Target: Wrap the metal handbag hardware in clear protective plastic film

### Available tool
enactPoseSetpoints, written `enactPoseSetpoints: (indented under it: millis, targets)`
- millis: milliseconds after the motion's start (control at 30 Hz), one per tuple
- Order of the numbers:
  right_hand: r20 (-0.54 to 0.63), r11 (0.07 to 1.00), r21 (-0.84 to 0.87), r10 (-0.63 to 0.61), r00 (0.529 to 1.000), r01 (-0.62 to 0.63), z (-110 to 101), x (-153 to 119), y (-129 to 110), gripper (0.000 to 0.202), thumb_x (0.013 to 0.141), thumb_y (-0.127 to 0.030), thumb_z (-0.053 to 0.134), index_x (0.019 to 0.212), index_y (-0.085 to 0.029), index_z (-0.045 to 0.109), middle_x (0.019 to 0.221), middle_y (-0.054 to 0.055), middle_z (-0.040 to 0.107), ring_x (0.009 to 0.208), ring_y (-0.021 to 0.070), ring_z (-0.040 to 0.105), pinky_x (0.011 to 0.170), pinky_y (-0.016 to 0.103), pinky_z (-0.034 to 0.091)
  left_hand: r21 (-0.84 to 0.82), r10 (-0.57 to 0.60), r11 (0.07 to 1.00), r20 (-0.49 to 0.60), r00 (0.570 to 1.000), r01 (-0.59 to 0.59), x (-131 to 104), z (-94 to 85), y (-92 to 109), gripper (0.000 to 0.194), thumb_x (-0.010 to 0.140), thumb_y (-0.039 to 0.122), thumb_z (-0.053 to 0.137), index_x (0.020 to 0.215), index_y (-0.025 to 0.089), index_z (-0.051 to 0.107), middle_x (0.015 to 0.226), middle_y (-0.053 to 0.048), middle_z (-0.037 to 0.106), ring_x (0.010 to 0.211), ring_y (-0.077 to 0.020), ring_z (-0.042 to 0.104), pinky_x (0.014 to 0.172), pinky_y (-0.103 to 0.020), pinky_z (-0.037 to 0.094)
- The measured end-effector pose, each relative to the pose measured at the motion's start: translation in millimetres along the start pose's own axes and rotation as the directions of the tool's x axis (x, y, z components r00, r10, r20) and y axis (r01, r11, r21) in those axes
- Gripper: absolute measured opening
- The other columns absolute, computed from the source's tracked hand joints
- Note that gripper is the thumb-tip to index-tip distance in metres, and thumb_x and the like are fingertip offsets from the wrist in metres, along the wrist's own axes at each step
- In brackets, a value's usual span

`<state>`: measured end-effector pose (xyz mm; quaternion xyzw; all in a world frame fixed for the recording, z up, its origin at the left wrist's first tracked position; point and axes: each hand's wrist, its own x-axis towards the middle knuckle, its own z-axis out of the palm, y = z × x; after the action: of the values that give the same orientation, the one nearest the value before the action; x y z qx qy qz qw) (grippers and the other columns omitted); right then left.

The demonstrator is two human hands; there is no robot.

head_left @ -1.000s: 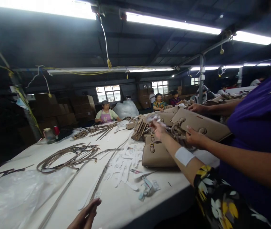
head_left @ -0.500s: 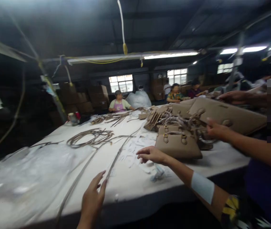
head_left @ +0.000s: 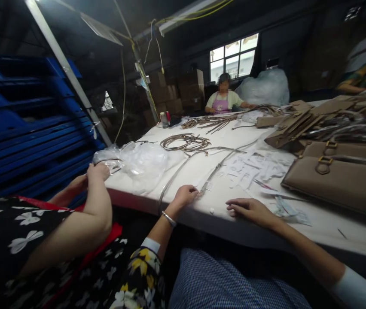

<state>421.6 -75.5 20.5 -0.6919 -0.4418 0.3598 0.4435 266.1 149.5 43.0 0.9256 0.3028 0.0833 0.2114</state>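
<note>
My left hand, with a bangle on its wrist, is at the table's front edge. Its fingers are closed on the near end of a thin taupe bag strap. That strap runs away from me across the white table. To the right, my right hand hovers by the edge, fingers stretched out and holding nothing. Small white paper slips lie scattered beyond it. A taupe handbag lies farther right, its handles wrapped in clear film.
Coiled straps lie mid-table, near clear plastic bags. At left, a co-worker's hands hold plastic at the table corner. Another person sits across. More handbag pieces are piled at right; blue pallets stand left.
The view has swung left, bringing the co-worker on the left and the blue pallets into sight. My left hand has closed on the strap end; my right hand stays open.
</note>
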Motion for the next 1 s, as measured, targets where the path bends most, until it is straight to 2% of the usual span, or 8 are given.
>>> enactPoseSetpoints:
  millis: [133, 233, 333, 400, 467, 600, 833, 1000]
  targets:
    - [-0.158, 0.969, -0.246, -0.078, 0.984, 0.037, -2.7, 6.9, 1.7, 0.036, 0.087, -0.042, 0.051, 0.11, -0.022, 0.071, 0.101, 0.007, 0.076, 0.084, 0.0224, 0.073, 0.076, 0.032, 0.056, -0.019, -0.006, 1.0, -0.014, 1.0, 0.006, 0.3, -7.2, -5.3, 0.034, 0.093, 0.038, 0.048, 0.102, 0.017, 0.073, 0.097, -0.006, 0.075, 0.089, -0.0173, 0.067, 0.076, -0.022, 0.046]
    - [-0.37, 0.835, -0.55, -0.256, 0.893, 0.012, -31.8, 2.8, 6.9, 0.032, 0.088, -0.036, 0.05, 0.105, -0.02, 0.072, 0.108, 0.008, 0.074, 0.094, 0.0244, 0.07, 0.086, 0.034, 0.052, 0.006, -0.023, 1.0, -0.047, 0.999, 0.024, -8.3, -4.6, -4.3, 0.043, 0.096, 0.047, 0.04, 0.106, 0.02, 0.072, 0.106, -0.007, 0.073, 0.098, -0.0199, 0.065, 0.08, -0.024, 0.045]
    - [-0.493, 0.647, -0.739, -0.327, 0.806, -0.189, -72.6, -10.3, 15.8, 0.032, 0.091, -0.031, 0.046, 0.107, -0.017, 0.069, 0.111, 0.011, 0.072, 0.1, 0.027, 0.066, 0.087, 0.036, 0.05, 0.055, -0.054, 0.997, -0.07, 0.996, 0.058, -15.9, 3.1, -0.9, 0.048, 0.095, 0.052, 0.037, 0.102, 0.02, 0.072, 0.103, -0.01, 0.072, 0.097, -0.0234, 0.065, 0.079, -0.028, 0.045]
    - [-0.474, 0.528, -0.803, -0.282, 0.834, -0.278, -93.7, -19.7, 23.1, 0.032, 0.093, -0.027, 0.043, 0.106, -0.015, 0.069, 0.11, 0.014, 0.07, 0.1, 0.0281, 0.065, 0.085, 0.036, 0.049, 0.092, -0.065, 0.993, -0.085, 0.994, 0.073, -18.0, 9.0, 1.7, 0.042, 0.091, 0.052, 0.046, 0.1, 0.02, 0.071, 0.103, -0.012, 0.07, 0.097, -0.025, 0.063, 0.078, -0.03, 0.045]
    - [-0.412, 0.449, -0.848, -0.225, 0.883, -0.281, -105.4, -25.8, 30.6, 0.029, 0.092, -0.023, 0.045, 0.105, -0.014, 0.069, 0.109, 0.014, 0.07, 0.099, 0.0278, 0.064, 0.083, 0.035, 0.048, 0.124, -0.071, 0.989, -0.099, 0.993, 0.083, -18.0, 13.4, 3.6, 0.034, 0.088, 0.047, 0.054, 0.101, 0.019, 0.069, 0.104, -0.012, 0.068, 0.098, -0.025, 0.062, 0.079, -0.03, 0.044]
    - [-0.344, 0.405, -0.88, -0.183, 0.921, -0.249, -110.2, -27.9, 39.1, 0.026, 0.087, -0.02, 0.054, 0.107, -0.017, 0.069, 0.11, 0.012, 0.068, 0.1, 0.0285, 0.061, 0.079, 0.034, 0.048, 0.154, -0.077, 0.984, -0.103, 0.992, 0.093, -16.3, 14.0, 3.4, 0.026, 0.089, 0.038, 0.055, 0.103, 0.02, 0.067, 0.103, -0.009, 0.066, 0.097, -0.0224, 0.062, 0.08, -0.029, 0.044]
    - [-0.416, 0.38, -0.862, -0.155, 0.896, -0.334, -105.9, -19.0, 17.1, 0.037, 0.1, -0.029, 0.033, 0.114, -0.018, 0.065, 0.115, 0.012, 0.068, 0.106, 0.024, 0.062, 0.082, 0.031, 0.047, 0.092, 0.036, 0.996, -0.169, 0.985, -0.02, -21.8, 14.9, 9.6, 0.047, 0.09, 0.039, 0.057, 0.133, 0.021, 0.051, 0.128, -0.011, 0.058, 0.117, -0.0236, 0.054, 0.093, -0.03, 0.043]
    - [-0.477, 0.331, -0.83, -0.007, 0.879, -0.448, -103.1, 18.2, 7.0, 0.024, 0.089, -0.031, 0.057, 0.093, -0.012, 0.072, 0.098, 0.02, 0.072, 0.093, 0.0301, 0.068, 0.072, 0.035, 0.048, 0.062, 0.045, 0.998, -0.212, 0.976, -0.033, -23.4, 24.6, 8.8, 0.04, 0.092, 0.034, 0.055, 0.129, 0.02, 0.055, 0.125, -0.01, 0.061, 0.115, -0.0231, 0.055, 0.094, -0.031, 0.044]
